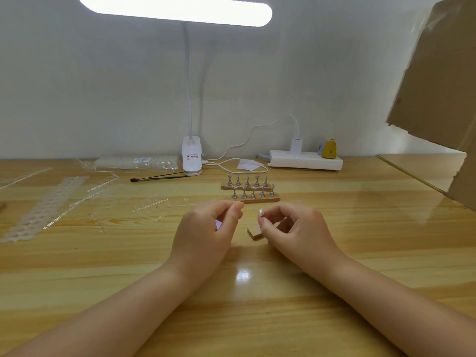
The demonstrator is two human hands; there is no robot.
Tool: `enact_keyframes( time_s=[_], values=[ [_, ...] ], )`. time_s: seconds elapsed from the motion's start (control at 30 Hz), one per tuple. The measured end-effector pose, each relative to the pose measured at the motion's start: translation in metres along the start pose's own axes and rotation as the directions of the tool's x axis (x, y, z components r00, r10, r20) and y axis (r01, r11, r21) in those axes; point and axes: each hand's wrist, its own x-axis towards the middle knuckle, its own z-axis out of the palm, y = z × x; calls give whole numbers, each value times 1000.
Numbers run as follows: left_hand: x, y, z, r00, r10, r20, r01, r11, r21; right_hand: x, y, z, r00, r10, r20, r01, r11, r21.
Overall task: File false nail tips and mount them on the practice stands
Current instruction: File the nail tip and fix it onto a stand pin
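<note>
**Both hands pinching, tips not yet on far stands**

Right hand (296, 228) pinches a small pale nail tip (261, 212) between thumb and forefinger. Left hand (206, 228) has fingers curled, thumb to forefinger; what it holds, can't tell. Between and under them: flat tan wooden block (253, 234) on glossy wood-grain table (257, 292). Just beyond the hands: two wooden strips (251, 193), each carrying five small metal stands. Far left: clear plastic sprues (103, 191).

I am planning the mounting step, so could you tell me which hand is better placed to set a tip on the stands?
Probably the right hand: it pinches a small pale tip, just in front of the near stand. The left hand sits further left; what its grip holds cannot be told.
</note>
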Motion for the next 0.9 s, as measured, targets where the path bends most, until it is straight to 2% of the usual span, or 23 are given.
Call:
enact_keyframes(
  time_s=[0.1, 0.27, 0.4, 0.67, 0.77, 0.9],
  values=[
    [-2, 2, 0, 1000, 27, 14, -28, 998, 65, 3, 5, -1, 999, 42, 4, -41, 994, -99],
    [-2, 3, 0, 998, 51, 46, -57, 989, 137, 5, 8, -1, 988, 112, 106, -87, 972, -217],
    [-2, 4, 0, 995, 56, 82, -68, 984, 164, 7, 9, -1, 984, 142, 111, -108, 956, -273],
    [-3, 7, -2, 991, 27, 130, -56, 974, 220, 4, 2, -8, 986, 32, 162, 49, 879, -475],
    [-1, 6, 0, 979, 8, 206, -71, 951, 301, 6, 3, -8, 984, 57, 169, 27, 889, -457],
    [0, 4, 4, 959, 64, 277, -172, 906, 387, 5, 6, -4, 985, 62, 159, 6, 920, -393]
  ],
)
